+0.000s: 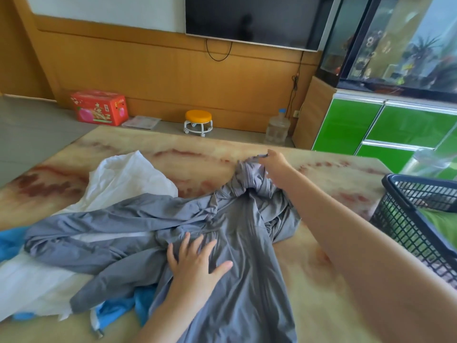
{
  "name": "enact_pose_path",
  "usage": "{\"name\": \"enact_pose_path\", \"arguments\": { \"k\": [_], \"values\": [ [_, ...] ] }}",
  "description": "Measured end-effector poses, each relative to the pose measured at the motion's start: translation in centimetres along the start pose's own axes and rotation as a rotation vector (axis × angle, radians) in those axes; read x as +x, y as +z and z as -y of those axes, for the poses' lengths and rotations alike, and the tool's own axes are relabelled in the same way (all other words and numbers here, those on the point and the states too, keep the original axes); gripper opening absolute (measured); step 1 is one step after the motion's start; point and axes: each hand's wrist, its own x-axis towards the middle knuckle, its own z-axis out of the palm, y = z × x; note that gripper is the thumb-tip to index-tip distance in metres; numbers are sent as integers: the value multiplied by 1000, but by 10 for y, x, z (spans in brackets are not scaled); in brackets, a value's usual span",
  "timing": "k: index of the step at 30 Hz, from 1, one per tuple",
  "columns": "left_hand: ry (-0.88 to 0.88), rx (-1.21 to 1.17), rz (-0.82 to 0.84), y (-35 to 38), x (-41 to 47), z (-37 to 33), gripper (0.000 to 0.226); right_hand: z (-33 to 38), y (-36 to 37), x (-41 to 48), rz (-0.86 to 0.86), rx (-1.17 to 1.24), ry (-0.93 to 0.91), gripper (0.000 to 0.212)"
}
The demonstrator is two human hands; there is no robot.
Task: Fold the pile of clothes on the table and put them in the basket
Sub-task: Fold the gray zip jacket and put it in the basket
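On the table (pixel 197 154), white cloth (pixel 128 177) beside grey jacket (pixel 235 226); basket (pixel 395 185) at right.

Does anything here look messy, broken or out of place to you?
Nothing damaged or spilled. The grey jacket lies crumpled, its far end bunched where the right hand grips it, while the left hand presses it flat. The red streaks on the table look like its own pattern, not a stain.

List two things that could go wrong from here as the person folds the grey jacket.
1. The grey jacket lies over the white garment and blue garment; pulling it might drag them along.
2. The right hand grips bunched fabric at the far end while the left hand presses flat; the fold could come out creased.
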Motion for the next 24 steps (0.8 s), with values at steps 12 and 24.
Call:
{"name": "enact_pose_path", "arguments": {
  "k": [12,24],
  "values": [
    [172,-7,61,23,-9,-22,122,-167,-60,-76,-280,-643,229,62],
    [268,164,-88,19,-10,-11,59,-157,-27,-76,-405,109,53,18]
  ]
}}
